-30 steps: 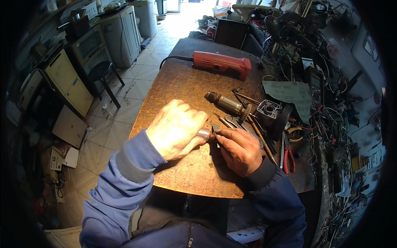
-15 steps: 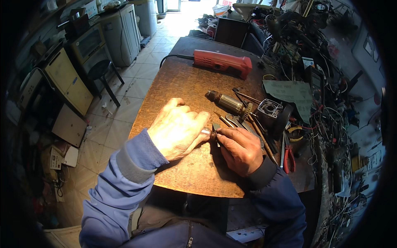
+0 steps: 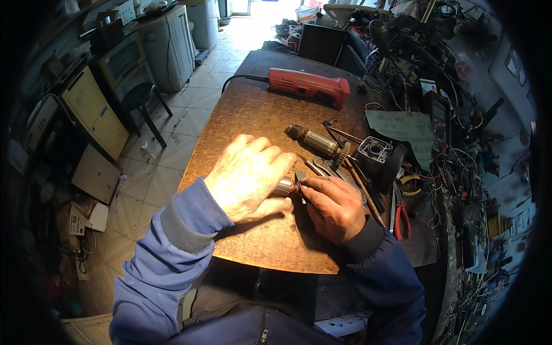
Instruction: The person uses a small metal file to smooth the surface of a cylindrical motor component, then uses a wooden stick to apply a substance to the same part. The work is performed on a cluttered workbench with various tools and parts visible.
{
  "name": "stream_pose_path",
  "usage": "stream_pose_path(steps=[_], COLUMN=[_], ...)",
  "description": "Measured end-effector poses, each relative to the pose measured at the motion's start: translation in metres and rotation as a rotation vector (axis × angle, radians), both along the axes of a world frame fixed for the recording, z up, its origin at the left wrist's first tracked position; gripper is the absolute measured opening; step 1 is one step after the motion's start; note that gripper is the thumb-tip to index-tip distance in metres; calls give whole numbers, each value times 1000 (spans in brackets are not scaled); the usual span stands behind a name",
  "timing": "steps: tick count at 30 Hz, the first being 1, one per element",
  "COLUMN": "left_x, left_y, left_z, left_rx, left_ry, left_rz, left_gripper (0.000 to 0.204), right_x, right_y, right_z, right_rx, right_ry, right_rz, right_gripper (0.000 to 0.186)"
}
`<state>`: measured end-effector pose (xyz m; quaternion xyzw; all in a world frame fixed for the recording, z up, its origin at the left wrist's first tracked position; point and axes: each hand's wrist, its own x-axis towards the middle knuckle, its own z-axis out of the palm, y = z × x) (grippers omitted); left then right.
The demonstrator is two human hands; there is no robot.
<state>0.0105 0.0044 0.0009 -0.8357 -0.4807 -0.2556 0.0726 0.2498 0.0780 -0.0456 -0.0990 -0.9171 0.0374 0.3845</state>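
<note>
Under my left hand (image 3: 247, 178) lies a small motor armature (image 3: 284, 186), its shiny core and copper end showing past the fingers. My left fingers curl over it while the thumb sits lower, away from the index finger. My right hand (image 3: 336, 208) pinches a small grey-green strip (image 3: 300, 176), apparently sandpaper, around the armature's copper end. Just beyond the hands a larger armature (image 3: 319, 142) with a toothed gear (image 3: 343, 154) rests on the wooden table (image 3: 241, 115).
A red power tool body (image 3: 307, 86) with a black cord lies at the far side. To the right are a metal gear housing (image 3: 376, 150), a grey-green sheet (image 3: 402, 132), red-handled pliers (image 3: 401, 218) and thin tools. Tangled wires and parts (image 3: 402, 57) heap along the right edge.
My left thumb has moved down from the fingers, and the fingers have shifted slightly, baring more of the armature's core. My right hand has stayed almost in place.
</note>
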Motion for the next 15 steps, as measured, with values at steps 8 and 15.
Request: stream_pose_path(steps=[8, 15], left_x=[-2, -1], left_y=[2, 2], left_z=[-6, 0], left_rx=[-138, -41], left_ry=[55, 34], left_rz=[55, 2], left_gripper=[60, 47], right_x=[1, 2], right_y=[2, 3], right_z=[1, -3], right_rx=[-3, -8], right_ry=[7, 9], right_rz=[-2, -2], right_gripper=[30, 25])
